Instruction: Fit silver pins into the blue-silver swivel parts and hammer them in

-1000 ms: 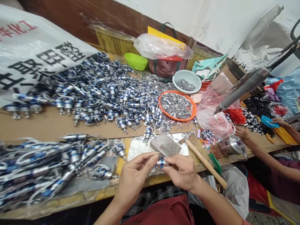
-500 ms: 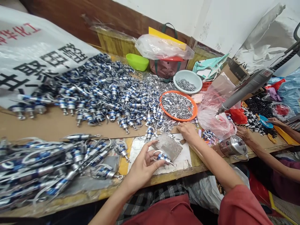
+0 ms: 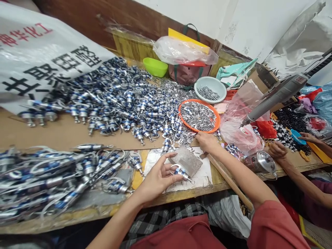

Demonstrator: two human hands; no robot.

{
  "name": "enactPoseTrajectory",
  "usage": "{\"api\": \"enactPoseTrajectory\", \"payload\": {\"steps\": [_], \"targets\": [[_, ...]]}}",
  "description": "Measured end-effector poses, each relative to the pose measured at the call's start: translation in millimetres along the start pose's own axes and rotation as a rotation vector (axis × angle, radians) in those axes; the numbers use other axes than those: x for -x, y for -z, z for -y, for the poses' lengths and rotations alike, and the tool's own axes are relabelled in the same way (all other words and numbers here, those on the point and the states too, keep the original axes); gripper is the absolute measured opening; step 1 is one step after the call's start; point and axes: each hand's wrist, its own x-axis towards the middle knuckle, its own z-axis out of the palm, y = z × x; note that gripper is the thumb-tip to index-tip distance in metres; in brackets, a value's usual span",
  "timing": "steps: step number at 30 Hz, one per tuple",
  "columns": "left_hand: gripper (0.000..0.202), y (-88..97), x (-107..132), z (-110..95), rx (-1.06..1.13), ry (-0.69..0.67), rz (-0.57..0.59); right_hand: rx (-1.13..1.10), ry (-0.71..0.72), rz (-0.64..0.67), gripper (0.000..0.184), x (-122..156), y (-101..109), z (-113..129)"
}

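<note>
My left hand (image 3: 157,178) holds a small silver and blue swivel clip (image 3: 181,172) between thumb and fingers, just in front of a grey metal block (image 3: 187,160) on a white sheet. My right hand (image 3: 206,141) reaches forward and rests with curled fingers on loose small silver parts (image 3: 187,138) just below an orange dish (image 3: 199,116) full of the same parts. A wooden-handled hammer (image 3: 228,181) lies under my right forearm. What the right fingers pinch is hidden.
A big heap of silver-blue clips (image 3: 116,98) covers the cardboard; another pile (image 3: 57,176) lies at front left. A white bowl of pins (image 3: 210,90), green bowl (image 3: 155,66), bags and a steel pot (image 3: 260,162) stand right. Another person's hands (image 3: 278,149) work at the far right.
My right hand let go of the clip and reached forward to the loose parts by the orange dish. My left hand kept the clip and shifted slightly.
</note>
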Motion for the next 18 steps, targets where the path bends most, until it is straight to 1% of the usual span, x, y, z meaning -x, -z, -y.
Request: {"api": "enactPoseTrajectory", "payload": {"steps": [5,8,11,12,13,16,17,18], "targets": [[0.07,0.2,0.2,-2.4,-0.023,-0.013,-0.007,-0.042,-0.011,0.002,0.023,-2.1,0.8,8.3],[0.069,-0.3,0.5,-2.7,-0.017,-0.015,-0.008,-0.081,-0.01,-0.036,0.025,-2.0,1.6,4.5],[0.07,-0.9,0.0,-2.2,0.018,-0.011,-0.001,-0.124,-0.012,-0.098,0.023,5.8,5.2,2.6],[0.069,-1.2,-0.2,-2.4,0.024,-0.011,0.004,-0.169,0.014,-0.156,0.02,11.0,6.4,5.0],[0.069,-1.4,-0.2,-2.7,0.029,-0.013,0.012,-0.241,0.067,-0.243,0.018,17.5,7.3,9.5],[0.067,-1.4,-0.3,-3.6,0.032,-0.027,0.042,-0.53,0.338,-0.601,0.018,40.3,6.4,32.3],[0.067,-1.2,-0.3,-3.6,0.027,-0.033,0.047,-0.584,0.412,-0.699,0.019,47.4,5.1,41.0],[0.066,-0.9,-0.4,-3.2,0.021,-0.04,0.049,-0.596,0.453,-0.761,0.02,53.5,3.8,49.3]]}}
